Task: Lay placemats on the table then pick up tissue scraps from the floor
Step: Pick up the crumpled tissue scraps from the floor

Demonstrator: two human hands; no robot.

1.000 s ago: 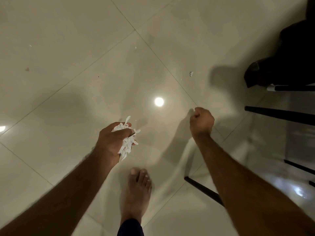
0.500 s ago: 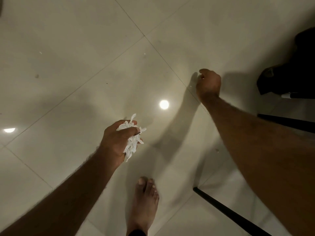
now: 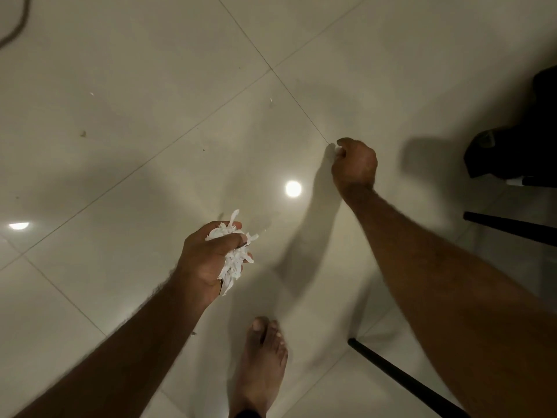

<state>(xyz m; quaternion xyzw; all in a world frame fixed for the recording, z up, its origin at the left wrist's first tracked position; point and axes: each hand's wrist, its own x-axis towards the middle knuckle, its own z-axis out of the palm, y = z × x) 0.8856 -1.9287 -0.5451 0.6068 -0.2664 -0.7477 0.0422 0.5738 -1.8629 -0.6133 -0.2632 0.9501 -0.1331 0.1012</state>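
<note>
Left hand [image 3: 211,257] grips a wad of tissue scraps [image 3: 233,256], right hand [image 3: 354,164] pinches one small scrap [image 3: 340,152] low over the tiled floor [image 3: 120,176] (placemats not in view), so pickup seems nearly done, a few white flecks [image 3: 270,100] left farther out.

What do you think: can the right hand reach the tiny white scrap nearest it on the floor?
Probably yes: bare floor lies between right hand and scrap, though its fingers pinch a white bit.

Tissue scraps [image 3: 232,260], seemingly shredded, in left hand [image 3: 202,262]
</note>
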